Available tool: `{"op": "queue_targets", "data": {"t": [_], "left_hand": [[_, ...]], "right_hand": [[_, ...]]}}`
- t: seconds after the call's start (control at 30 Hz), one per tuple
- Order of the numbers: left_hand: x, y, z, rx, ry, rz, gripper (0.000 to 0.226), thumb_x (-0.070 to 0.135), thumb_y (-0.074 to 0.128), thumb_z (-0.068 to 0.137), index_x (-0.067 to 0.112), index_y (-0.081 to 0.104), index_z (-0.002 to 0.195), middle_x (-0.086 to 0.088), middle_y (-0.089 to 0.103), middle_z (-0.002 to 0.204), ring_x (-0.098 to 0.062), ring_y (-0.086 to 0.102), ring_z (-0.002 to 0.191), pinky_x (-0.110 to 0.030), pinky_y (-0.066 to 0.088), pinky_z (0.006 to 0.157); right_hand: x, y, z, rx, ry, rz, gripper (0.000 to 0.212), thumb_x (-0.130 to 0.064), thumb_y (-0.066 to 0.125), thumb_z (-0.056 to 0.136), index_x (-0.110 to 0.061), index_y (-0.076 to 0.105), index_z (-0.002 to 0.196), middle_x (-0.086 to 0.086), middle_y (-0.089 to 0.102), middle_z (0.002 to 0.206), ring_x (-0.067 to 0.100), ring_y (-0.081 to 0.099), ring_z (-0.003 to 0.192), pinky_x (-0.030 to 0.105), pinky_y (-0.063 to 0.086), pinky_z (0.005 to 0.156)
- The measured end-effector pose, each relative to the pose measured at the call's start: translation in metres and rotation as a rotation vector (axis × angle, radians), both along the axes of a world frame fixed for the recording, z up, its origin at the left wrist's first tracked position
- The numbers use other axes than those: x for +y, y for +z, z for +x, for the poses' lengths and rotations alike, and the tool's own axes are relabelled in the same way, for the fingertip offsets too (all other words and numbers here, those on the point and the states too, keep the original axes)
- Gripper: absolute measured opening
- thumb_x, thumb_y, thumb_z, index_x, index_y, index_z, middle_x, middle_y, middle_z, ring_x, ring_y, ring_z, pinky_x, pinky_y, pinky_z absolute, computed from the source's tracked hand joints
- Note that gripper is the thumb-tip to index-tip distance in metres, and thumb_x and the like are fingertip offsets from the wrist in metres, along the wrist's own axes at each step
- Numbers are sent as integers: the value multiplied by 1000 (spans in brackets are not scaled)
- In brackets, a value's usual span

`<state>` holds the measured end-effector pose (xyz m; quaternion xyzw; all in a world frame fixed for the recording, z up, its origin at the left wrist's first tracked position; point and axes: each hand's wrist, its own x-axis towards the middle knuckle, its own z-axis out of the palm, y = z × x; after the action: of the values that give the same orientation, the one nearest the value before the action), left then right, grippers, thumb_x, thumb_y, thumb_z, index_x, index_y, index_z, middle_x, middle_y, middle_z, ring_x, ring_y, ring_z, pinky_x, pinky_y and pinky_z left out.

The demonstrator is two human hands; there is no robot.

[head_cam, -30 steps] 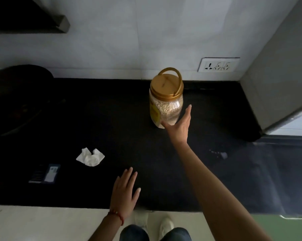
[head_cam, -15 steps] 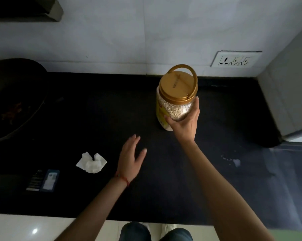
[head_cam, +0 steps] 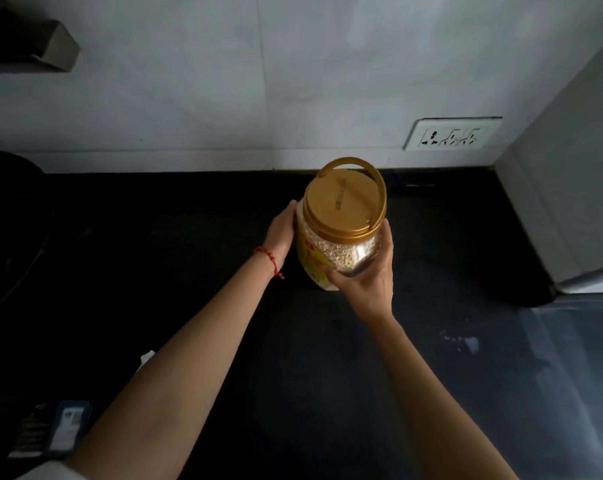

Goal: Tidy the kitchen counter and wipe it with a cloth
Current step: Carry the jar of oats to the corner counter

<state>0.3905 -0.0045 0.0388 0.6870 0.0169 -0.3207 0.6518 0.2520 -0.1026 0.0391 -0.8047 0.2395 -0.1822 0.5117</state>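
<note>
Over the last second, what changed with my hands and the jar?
The left hand came up from the counter's front edge and now holds the jar on its left side. The right hand closed its grip round the jar. The gold lid stayed on.

No legible text, jar (head_cam: 331, 252) yellow label unreadable, gold lid (head_cam: 341, 206) embossing blurred, dark packet (head_cam: 55, 429) print too small to read
</note>
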Motion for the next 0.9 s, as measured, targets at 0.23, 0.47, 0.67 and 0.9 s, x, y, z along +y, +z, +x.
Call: {"op": "queue_targets", "data": {"t": [0.23, 0.47, 0.67, 0.9], "left_hand": [[48, -1, -54, -167, 4, -105, 29, 35, 30, 96, 38, 50, 117, 22, 53, 114, 8, 49, 106, -10, 45, 84], [80, -9, -52, -141, -176, 42, 65, -9, 53, 79, 20, 37, 135, -2, 45, 137, -18, 38, 131, -35, 37, 104], [68, -14, -23, -106, -525, 90, 107, -13, 73, 58, 23, 16, 141, -4, 38, 140, -20, 34, 133, -45, 31, 111], [99, -10, -51, -62, -483, 45, 114, 32, 90, 34, 26, 35, 132, -3, 53, 130, -19, 50, 122, -46, 42, 103]], "right_hand": [[-4, -6, -20, 87, 176, 170, 112, -43, 79, 51, -40, 8, 138, -10, 34, 139, 0, 39, 126, 22, 40, 99], [-1, -10, -23, 172, 247, 260, 113, -50, 83, 41, -44, 15, 132, -7, 40, 137, 6, 42, 125, 25, 43, 100], [-2, -3, -23, 229, 235, 249, 115, -48, 82, 40, -38, 18, 134, -4, 44, 134, 12, 46, 122, 40, 45, 100], [11, 3, -43, 223, 224, 413, 103, -57, 86, 35, -38, 38, 124, -3, 60, 121, 15, 61, 110, 47, 52, 92]]}}
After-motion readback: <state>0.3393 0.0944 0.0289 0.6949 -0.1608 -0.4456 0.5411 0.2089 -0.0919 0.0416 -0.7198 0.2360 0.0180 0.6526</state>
